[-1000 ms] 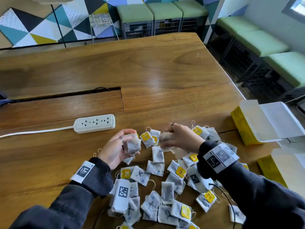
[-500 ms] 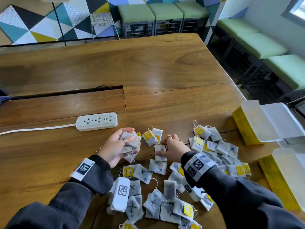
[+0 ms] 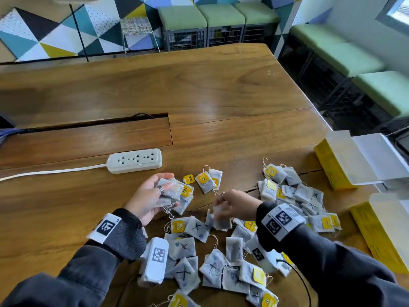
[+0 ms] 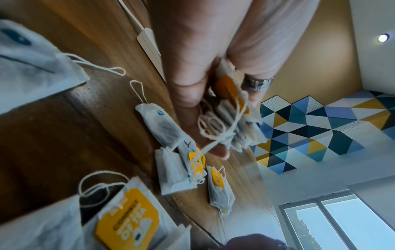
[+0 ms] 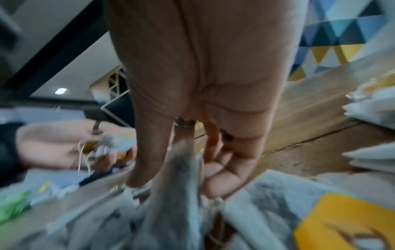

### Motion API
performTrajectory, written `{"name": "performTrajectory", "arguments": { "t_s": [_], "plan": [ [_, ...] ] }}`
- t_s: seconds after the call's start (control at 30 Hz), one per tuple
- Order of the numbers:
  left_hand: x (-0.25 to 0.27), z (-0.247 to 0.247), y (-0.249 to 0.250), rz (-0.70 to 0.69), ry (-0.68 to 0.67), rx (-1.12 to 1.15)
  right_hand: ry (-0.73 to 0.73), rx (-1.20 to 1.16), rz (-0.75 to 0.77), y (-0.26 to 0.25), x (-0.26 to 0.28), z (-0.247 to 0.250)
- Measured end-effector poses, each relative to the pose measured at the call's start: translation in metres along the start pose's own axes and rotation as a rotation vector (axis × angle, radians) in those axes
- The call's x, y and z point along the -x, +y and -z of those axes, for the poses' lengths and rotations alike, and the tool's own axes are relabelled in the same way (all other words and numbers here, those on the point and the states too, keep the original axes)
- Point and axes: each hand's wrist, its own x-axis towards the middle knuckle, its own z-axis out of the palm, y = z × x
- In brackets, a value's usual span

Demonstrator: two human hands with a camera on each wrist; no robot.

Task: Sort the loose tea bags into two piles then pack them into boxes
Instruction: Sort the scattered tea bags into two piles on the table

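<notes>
My left hand point(image 3: 155, 193) grips a stack of tea bags point(image 3: 177, 191), some with yellow tags; the left wrist view shows the stack point(image 4: 230, 118) and its strings pinched between thumb and fingers. My right hand point(image 3: 230, 207) pinches one tea bag point(image 3: 220, 220) just above the loose bags point(image 3: 194, 251) spread on the table in front of me, several marked with an X. In the right wrist view that bag point(image 5: 179, 186) hangs blurred between thumb and fingers. A sorted pile point(image 3: 292, 196) lies to the right. Two open yellow boxes point(image 3: 345, 160) point(image 3: 385, 231) stand at the right edge.
A white power strip point(image 3: 135, 160) with its cord lies left of centre on the wooden table point(image 3: 199, 89). A cable slot point(image 3: 88, 124) runs across the table behind it. Two tagged bags point(image 3: 209, 180) lie apart between my hands. Green stools line the walls.
My right hand came back from the right-hand pile to the loose bags and lifted one. The left hand keeps its stack, now tilted more toward me.
</notes>
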Motion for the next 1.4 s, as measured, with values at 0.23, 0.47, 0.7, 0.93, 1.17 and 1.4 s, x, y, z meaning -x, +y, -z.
{"name": "performTrajectory", "arguments": {
  "t_s": [0.23,0.47,0.7,0.93,1.17,1.4],
  "plan": [
    [0.006,0.006,-0.001,-0.017,0.005,0.002,0.048,0.098,-0.138,0.003,-0.001,-0.027],
    [0.016,0.013,-0.004,-0.020,0.017,0.019,0.125,0.300,-0.102,0.003,0.005,-0.042],
    [0.031,0.020,-0.002,0.021,-0.039,0.096,0.222,-0.350,-0.038,-0.006,0.019,-0.020],
    [0.036,0.023,-0.004,0.077,-0.098,0.178,-0.021,-1.152,-0.107,-0.020,0.035,-0.018],
    [0.038,0.023,-0.001,0.096,-0.130,0.144,0.033,-1.417,-0.200,-0.012,0.036,-0.028],
    [0.032,0.027,-0.006,0.118,-0.146,0.098,-0.029,-1.251,-0.139,-0.008,0.030,-0.025]
  ]
}}
